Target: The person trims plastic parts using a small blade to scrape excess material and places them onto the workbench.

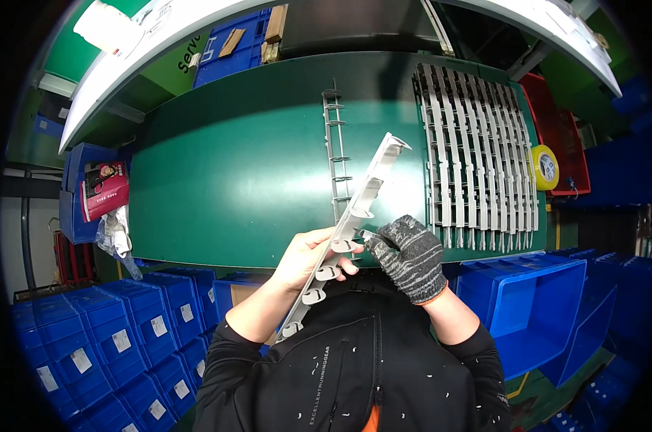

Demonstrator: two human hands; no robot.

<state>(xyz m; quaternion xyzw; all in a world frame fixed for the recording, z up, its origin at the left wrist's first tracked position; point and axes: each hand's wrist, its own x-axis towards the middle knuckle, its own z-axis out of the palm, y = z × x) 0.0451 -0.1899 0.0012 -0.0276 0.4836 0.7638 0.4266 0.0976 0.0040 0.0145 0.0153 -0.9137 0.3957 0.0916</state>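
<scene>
My bare left hand (308, 255) is wrapped round a long light-grey plastic strip (365, 193) with curved tabs along its length. The strip slants from my chest up to the right, above the table. My right hand (411, 259), in a dark grey striped glove, is closed beside the strip's middle. A small thin blade-like tool (368, 234) pokes out of its fingers toward a tab; its exact kind is too small to tell. Behind the held strip, a similar slatted strip (331, 137) lies on the green table (218, 173).
At the table's right lie several grey strips (477, 151) in rows, beside a yellow tape roll (546, 167) and red bin (556, 122). Blue crates stand left (124, 317) and right (520, 302) of me. A dark red bag (104, 193) sits at the left edge.
</scene>
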